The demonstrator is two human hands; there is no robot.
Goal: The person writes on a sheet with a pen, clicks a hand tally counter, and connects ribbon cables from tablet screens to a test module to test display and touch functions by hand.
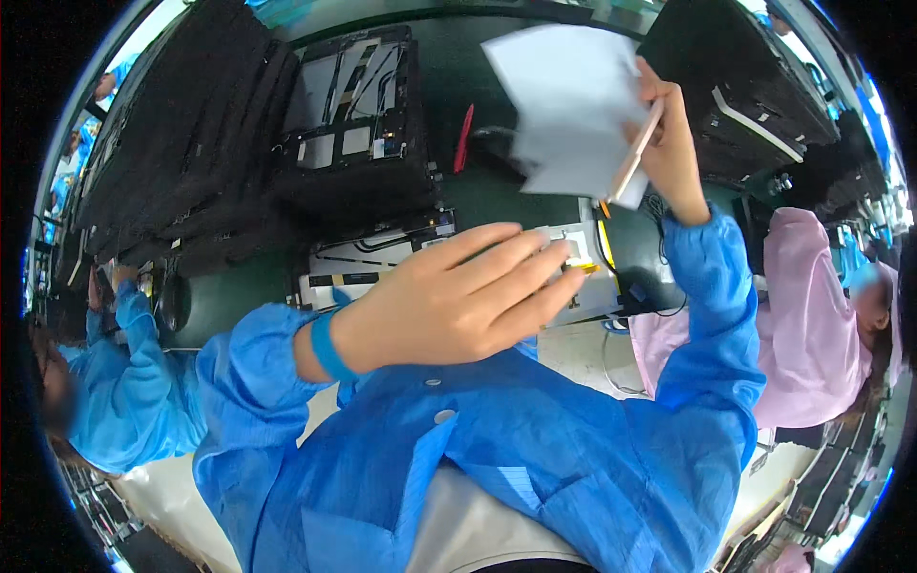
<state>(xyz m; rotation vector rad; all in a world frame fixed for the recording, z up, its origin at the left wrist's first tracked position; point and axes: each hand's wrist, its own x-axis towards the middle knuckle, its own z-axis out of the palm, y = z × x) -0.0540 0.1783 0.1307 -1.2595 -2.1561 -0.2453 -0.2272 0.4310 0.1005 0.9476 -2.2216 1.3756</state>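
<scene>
My right hand point(674, 143) is raised at the far right of the bench, closed on a thin, pale stick-like tool point(635, 158). A white sheet point(564, 105), partly smeared by motion, is pinched behind it in the same hand. Close to my body, my left hand point(468, 296) is spread flat with its fingers stretched to the right, and a blue band circles its wrist. Beneath it lies a flat electronic panel point(368, 256) with black cables and yellow strips at its right end. The left hand covers the panel's middle; whether it touches it, I cannot tell.
A stack of black device frames point(353, 105) stands at the far left, beside taller black stacks point(181, 134). More black panels point(740, 86) rise at the right. A red pen point(464, 138) lies on the green bench. People in blue point(138, 382) and pink point(807, 325) sit either side.
</scene>
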